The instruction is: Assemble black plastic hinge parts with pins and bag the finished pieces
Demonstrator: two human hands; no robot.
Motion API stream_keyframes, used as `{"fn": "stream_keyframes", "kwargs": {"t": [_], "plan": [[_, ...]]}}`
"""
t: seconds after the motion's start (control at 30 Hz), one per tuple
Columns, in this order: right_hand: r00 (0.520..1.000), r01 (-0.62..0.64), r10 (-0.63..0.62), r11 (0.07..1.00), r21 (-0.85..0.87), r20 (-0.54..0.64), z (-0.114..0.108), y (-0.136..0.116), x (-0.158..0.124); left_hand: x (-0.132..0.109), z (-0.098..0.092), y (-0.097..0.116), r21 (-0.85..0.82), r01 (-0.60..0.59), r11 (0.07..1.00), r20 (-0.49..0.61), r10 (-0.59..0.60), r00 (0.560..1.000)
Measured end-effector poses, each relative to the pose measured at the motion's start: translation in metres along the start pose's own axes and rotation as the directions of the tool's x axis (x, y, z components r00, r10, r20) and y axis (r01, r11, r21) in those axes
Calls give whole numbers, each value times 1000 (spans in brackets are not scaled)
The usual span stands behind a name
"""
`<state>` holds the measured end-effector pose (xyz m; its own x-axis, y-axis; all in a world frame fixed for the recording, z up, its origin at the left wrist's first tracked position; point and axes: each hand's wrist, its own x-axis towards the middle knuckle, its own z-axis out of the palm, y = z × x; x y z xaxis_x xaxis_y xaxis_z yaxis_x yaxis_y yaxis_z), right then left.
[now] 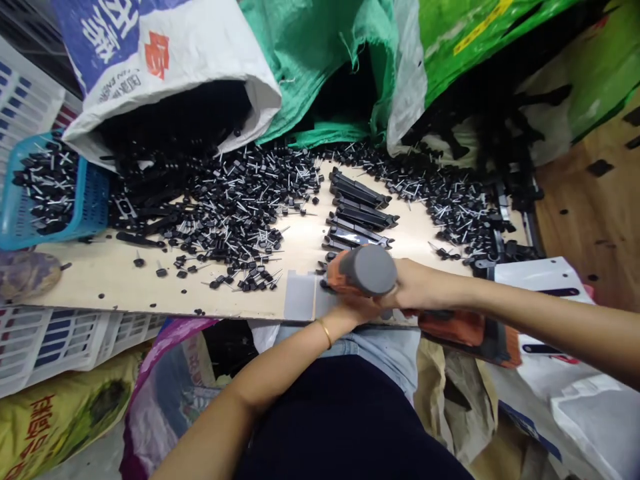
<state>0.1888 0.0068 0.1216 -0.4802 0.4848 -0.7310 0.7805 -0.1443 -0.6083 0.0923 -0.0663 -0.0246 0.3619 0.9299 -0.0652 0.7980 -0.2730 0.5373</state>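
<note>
My right hand (417,283) is wrapped round the handle of an orange cordless drill (345,273) with a round grey rear end (375,270). The drill points down at the board's front edge, its battery end (470,333) out to the right. Close below its body is my left hand (357,310), with a gold bangle on the wrist; its fingers are hidden under the drill. Just beyond the drill lies a row of long black plastic parts (360,207), side by side. A small grey plate (300,297) sits at the front edge, left of my hands.
Heaps of black-headed pieces with metal shanks cover the board (250,303) at left (240,213) and right (455,207). A blue basket (93,200) holds more. Open sacks, white (200,40), teal (300,60) and green (455,40), stand behind. White crates (65,333) flank the left.
</note>
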Motion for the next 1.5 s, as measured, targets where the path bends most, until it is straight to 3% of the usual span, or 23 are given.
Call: {"fn": "stream_keyframes", "kwargs": {"t": [0.1,0.23,0.33,0.4,0.57,0.7,1.03,1.13,1.37,1.5], "plan": [[990,-100,113,985,139,-88,-42,15,-18,24,-32,-10,108,-58,992,27,55,998],[904,-204,288,940,273,-315,-98,29,-18,105,-66,-41,266,121,956,-150,-83,985],[919,-188,268,942,277,-290,-124,35,0,159,-69,-63,296,97,950,-161,-50,986],[941,-185,239,956,228,-240,-133,38,15,177,-64,-72,308,91,947,-140,-49,989],[944,-286,292,956,58,-154,-147,37,41,178,-54,-77,309,95,946,-111,-64,992],[952,-287,288,958,22,-109,-151,30,47,179,-53,-75,290,84,953,-84,-62,995],[951,-289,295,954,76,-95,-122,52,-7,180,-54,-73,325,104,940,-90,-79,993],[938,-338,340,940,44,-72,-116,56,-6,179,-53,-73,325,113,939,-98,-86,991],[922,-368,364,930,-7,-134,-114,46,13,179,-49,-78,286,81,955,-109,-52,993],[930,-339,340,940,31,-137,-106,44,3,179,-57,-80,260,40,965,-84,-18,996]]}}
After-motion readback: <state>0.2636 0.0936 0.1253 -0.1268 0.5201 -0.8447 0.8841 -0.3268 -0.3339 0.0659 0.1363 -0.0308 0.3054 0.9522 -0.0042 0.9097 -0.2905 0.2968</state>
